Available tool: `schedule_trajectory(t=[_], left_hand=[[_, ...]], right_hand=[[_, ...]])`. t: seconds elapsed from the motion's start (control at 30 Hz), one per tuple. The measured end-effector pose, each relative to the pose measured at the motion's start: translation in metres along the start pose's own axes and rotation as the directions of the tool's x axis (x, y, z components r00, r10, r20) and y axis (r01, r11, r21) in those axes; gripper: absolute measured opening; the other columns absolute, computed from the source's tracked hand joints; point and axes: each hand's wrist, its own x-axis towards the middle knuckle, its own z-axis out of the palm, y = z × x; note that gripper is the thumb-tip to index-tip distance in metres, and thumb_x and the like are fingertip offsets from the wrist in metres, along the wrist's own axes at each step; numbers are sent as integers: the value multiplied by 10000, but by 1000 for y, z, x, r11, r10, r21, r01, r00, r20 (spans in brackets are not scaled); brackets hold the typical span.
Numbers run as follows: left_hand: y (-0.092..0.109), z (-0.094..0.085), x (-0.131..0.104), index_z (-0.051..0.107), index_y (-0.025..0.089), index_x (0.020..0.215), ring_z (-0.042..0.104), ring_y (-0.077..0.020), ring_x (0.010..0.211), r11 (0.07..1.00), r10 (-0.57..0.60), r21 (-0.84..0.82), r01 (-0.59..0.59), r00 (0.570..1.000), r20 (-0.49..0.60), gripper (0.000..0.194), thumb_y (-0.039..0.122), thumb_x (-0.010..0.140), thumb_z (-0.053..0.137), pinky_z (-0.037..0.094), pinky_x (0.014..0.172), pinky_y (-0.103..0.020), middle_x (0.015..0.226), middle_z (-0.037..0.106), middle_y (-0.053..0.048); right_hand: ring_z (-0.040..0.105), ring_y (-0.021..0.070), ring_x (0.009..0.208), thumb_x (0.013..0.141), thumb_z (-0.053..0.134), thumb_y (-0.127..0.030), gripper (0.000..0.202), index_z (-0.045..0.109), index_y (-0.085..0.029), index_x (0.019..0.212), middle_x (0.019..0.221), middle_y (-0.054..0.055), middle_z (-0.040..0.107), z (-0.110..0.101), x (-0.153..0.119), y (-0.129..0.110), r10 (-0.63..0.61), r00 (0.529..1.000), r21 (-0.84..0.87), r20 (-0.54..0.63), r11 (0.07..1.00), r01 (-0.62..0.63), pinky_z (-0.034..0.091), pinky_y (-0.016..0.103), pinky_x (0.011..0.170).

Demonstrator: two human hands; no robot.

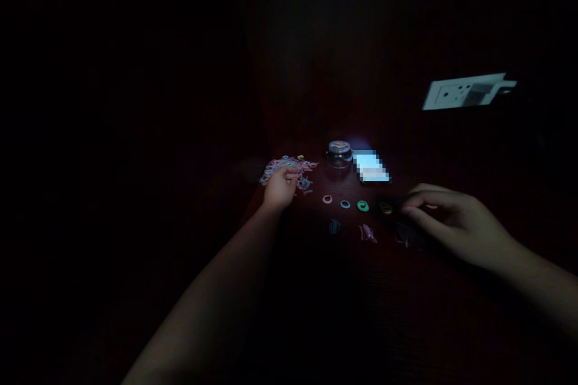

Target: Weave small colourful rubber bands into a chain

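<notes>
Head view shows a dark table [316,277], and on it a lidded jar [339,159], from which I will measure the other places. To the left of the jar lies a loose heap of small coloured hair elastics [289,163]. The left hand [280,187] is at the near edge of this heap; its fingers are bent inward over the elastics, but I cannot tell if they grasp any of them.

On the near side of the jar, a row of elastic rings goes from left to right: a pink ring [327,199], a blue ring [345,204], a green ring [362,206] and a yellowish ring [386,209]. The first stands almost in front of the jar, and the last is farther to its right. Nearer to the person than this row are a dark bluish bunch [334,227], a pinkish-purple bunch [368,233], tilted with its long axis, and a faint bunch [407,237] beside the right hand [445,216].

The right hand is to the right of the jar and nearer to the person. Its thumb and forefinger come together; whether something thin is between them, I cannot tell. The yellowish ring lies just left of these fingertips, without clear long axis, and the right hand is the nearer one to it. Touching jar's right side or just beside it is a lit phone [371,166].
</notes>
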Motion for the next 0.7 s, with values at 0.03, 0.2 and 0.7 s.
schedule_trajectory(t=[0.03,0.2,0.7], left_hand=[[1,0,0,616,140,1034,682,-161,764,1000,-1,0,1,1000,1,238,106,805,562,541,738,-280,976,721,-88],[8,-3,-2,614,130,1027,677,-156,884,999,8,39,-8,1000,14,224,94,830,515,528,831,-268,1007,710,-90],[19,-7,-9,710,207,889,651,-195,777,931,-97,361,50,989,113,171,189,752,610,497,785,-290,865,724,-40]], right_hand=[[610,173,724,873,592,-384,221,676,-193,800,827,46,627,0,0,0,-5,1000,-2,6,1000,5,469,301,666],[610,181,728,877,580,-396,240,674,-191,796,826,56,630,-1,0,-4,10,1000,-1,19,1000,-10,479,308,661],[600,178,710,876,570,-371,218,669,-205,775,803,45,634,1,1,-9,17,999,-14,50,1000,-17,489,308,649]])
